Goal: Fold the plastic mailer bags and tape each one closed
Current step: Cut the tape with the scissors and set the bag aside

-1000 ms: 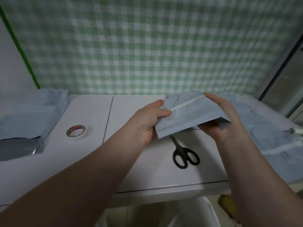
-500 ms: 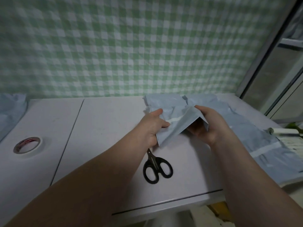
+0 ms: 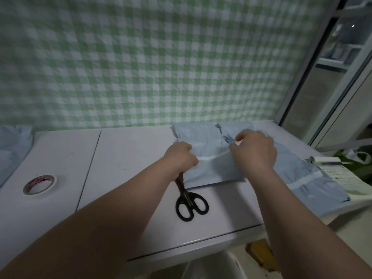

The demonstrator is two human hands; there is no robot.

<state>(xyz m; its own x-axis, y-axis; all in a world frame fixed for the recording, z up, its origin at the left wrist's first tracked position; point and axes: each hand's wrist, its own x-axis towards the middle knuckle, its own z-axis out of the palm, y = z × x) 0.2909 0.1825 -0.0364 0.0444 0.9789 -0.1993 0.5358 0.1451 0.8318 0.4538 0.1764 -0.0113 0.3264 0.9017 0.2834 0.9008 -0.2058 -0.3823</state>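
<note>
A pale blue plastic mailer bag [image 3: 213, 168] with a white adhesive strip lies on the white table [image 3: 124, 158], partly over the blades of black-handled scissors [image 3: 191, 204]. My left hand [image 3: 182, 156] grips the bag's left edge with curled fingers. My right hand [image 3: 254, 152] pinches the bag's right side, thumb and fingers curled round a fold. More blue mailer bags [image 3: 302, 174] lie spread to the right and behind. A roll of tape [image 3: 39, 184] sits at the left of the table.
Another heap of blue bags [image 3: 12, 146] lies at the far left. A paper roll and printed sheet [image 3: 330, 166] sit at the right edge. A green checked cloth covers the wall behind. A white bin [image 3: 211, 266] stands below the table's front edge.
The bag has come down from mid-air onto the table, over the scissors' blades. Both hands moved forward with it. The view shifted right, so the tape roll sits further left.
</note>
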